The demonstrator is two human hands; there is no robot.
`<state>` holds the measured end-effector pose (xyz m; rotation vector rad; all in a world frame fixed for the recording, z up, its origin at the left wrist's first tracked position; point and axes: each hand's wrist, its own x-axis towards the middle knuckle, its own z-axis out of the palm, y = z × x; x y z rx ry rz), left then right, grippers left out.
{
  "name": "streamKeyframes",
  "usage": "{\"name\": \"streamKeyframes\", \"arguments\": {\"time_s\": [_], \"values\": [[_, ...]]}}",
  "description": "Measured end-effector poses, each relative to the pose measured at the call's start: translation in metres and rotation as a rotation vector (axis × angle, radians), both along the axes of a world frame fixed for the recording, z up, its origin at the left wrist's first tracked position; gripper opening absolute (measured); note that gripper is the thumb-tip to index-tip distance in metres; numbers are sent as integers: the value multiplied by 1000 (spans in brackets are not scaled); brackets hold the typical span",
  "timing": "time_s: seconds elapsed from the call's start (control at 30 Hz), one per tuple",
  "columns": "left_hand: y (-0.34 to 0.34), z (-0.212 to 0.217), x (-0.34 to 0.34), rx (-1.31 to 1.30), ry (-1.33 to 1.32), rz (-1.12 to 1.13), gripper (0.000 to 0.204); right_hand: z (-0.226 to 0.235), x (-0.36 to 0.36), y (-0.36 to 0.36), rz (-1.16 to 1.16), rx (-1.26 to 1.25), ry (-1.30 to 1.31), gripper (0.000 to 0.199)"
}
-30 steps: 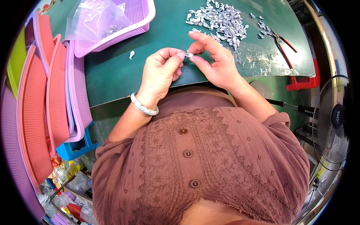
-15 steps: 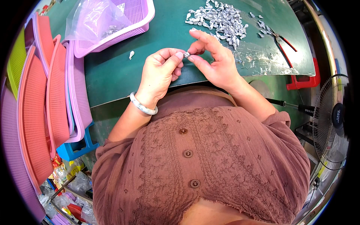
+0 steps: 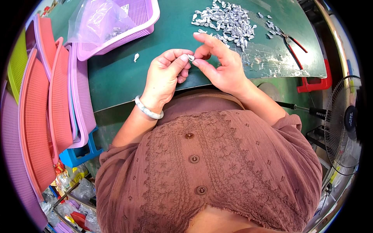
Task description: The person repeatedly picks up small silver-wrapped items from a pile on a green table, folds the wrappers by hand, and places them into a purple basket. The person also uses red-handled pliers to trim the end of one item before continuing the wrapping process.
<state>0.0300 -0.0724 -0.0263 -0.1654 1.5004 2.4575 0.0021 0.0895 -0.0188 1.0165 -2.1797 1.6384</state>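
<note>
Head view: left hand point(image 3: 165, 75) and right hand point(image 3: 219, 64), fingertips together, pinch one small silver piece point(image 3: 191, 58) above green worktop point(image 3: 128, 73). Heap of like silver pieces point(image 3: 227, 21) beyond; red-handled pliers point(image 3: 293, 40) to the right; purple mesh basket point(image 3: 136, 21) to the left, holding clear bag point(image 3: 97, 21).
</note>
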Motion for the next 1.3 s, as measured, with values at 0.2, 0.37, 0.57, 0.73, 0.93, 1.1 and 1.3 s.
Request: {"name": "streamKeyframes", "arguments": {"time_s": [0.2,0.37,0.57,0.73,0.93,1.1,1.3], "values": [[2,-1,1,28,29,37,13,2,0,-1,13,-18,27,51],[2,-3,1,31,65,47,15,2,-1,0,9,-6,48,52],[1,-4,1,32,64,46,16,1,-3,0,7,6,59,53],[0,-3,0,62,45,38,11,-1,-7,5,-73,147,77,58],[-6,0,-3,162,-34,44,16,-6,-35,17,-368,564,342,56],[-11,-5,-4,229,-9,9,18,-10,-35,15,-252,599,282,46],[-11,-3,-3,163,-51,43,17,-7,-40,10,-182,499,281,38]]}}
